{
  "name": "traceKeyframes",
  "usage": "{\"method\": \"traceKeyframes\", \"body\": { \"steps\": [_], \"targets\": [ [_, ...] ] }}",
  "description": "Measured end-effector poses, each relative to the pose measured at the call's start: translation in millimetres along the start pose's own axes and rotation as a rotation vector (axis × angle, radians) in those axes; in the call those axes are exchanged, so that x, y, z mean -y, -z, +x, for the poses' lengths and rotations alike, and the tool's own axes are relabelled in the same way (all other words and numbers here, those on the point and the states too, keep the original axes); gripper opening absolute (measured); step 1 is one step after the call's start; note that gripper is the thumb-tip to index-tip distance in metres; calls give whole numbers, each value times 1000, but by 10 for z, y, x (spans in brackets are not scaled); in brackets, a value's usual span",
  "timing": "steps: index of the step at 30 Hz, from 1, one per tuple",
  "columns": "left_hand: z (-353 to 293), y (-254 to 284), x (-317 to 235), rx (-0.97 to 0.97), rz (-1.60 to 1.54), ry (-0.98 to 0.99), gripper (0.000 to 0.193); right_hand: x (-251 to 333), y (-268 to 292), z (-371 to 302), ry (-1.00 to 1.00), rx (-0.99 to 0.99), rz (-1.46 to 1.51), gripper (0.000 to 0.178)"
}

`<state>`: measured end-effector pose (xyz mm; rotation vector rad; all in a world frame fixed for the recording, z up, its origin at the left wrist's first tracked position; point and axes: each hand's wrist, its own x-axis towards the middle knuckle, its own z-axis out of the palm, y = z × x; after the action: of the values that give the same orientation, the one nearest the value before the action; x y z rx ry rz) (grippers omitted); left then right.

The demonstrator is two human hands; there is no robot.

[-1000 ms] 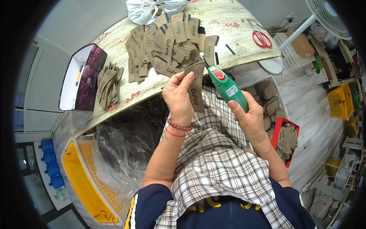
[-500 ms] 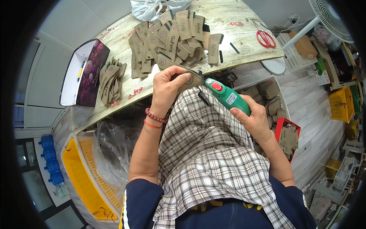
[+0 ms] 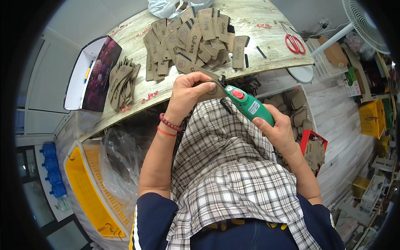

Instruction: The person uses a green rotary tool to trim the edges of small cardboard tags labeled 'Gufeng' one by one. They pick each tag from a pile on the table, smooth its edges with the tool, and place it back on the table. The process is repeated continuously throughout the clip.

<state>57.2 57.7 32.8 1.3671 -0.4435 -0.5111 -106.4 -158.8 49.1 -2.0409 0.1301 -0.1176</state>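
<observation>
My left hand (image 3: 185, 95) pinches a tan fabric piece (image 3: 212, 92) with a round printed badge, between thumb and fingers just off the table's near edge. In my right hand (image 3: 278, 128) is a green handheld electric cutter (image 3: 252, 108) with a red button. Its dark head meets the black-edged end of the fabric piece; the exact contact is too small to make out. Below it, a short black strip (image 3: 225, 106) rests on the checked apron (image 3: 221, 137). Beyond my left hand lies a heap of similar tan pieces (image 3: 193, 43) with dark lettering and black ends.
On the wooden table (image 3: 154, 85) are a stack of tan pieces (image 3: 123, 83), an open box (image 3: 93, 75), red-handled scissors (image 3: 295, 44) and a white plastic bag (image 3: 177, 7). A red box (image 3: 306, 141) and yellow basket (image 3: 89, 196) flank my lap. A fan (image 3: 366, 25) stands far right.
The whole view has shifted slightly. Both hands keep their grips, and the cutter's head stays at the fabric piece's black end.
</observation>
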Motion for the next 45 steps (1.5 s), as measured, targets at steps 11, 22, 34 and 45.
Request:
{"method": "traceKeyframes", "body": {
  "steps": [11,22,34,45],
  "targets": [
    [-55,1480,-404,-408,256,-7,7,-48,-19,84,-134,-142,123,34],
    [467,575,564,-844,1402,-22,50,-135,-125,35,-163,-137,150,32],
    [642,330,814,-1162,1135,-180,34,-234,-161,-2,-104,-156,93,38],
    [371,-100,216,-654,-370,-266,9,19,-124,115,-66,-218,59,42]
  ]
}}
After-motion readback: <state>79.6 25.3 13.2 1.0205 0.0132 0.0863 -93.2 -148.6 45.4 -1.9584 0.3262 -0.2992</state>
